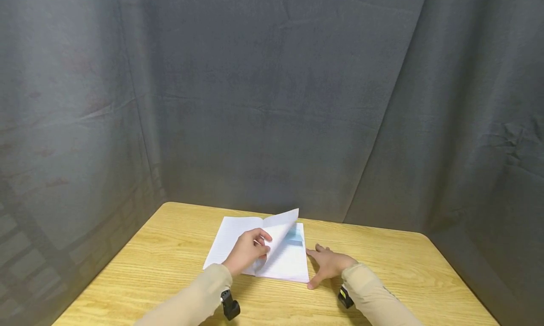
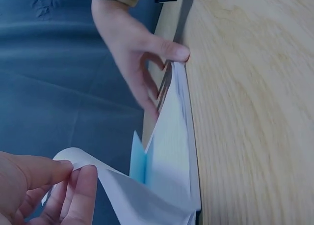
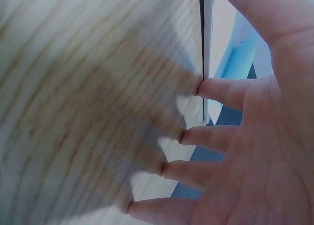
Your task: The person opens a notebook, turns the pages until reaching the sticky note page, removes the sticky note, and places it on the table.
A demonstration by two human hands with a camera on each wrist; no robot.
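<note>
An open notebook (image 1: pixel 229 238) with white lined pages lies on the wooden table. My left hand (image 1: pixel 248 250) pinches a page (image 1: pixel 281 224) between thumb and fingers; the left wrist view shows the sheet curving up from the thumb and fingertips. The lifted page leans over the right half, above a light-blue slip (image 1: pixel 294 236). In the left wrist view this blue piece (image 2: pixel 138 158) stands up from the pages. At the right edge, my right hand (image 1: pixel 330 263) has its fingers spread. Its thumb touches the near right corner, and its fingertips rest on the table beside the notebook.
The pale wooden table (image 1: pixel 170 255) extends around the notebook on all sides. Dark grey curtains (image 1: pixel 263 104) hang behind the table and along both sides. A small black device (image 1: pixel 230 305) is strapped to the left wrist, another (image 1: pixel 345 297) to the right.
</note>
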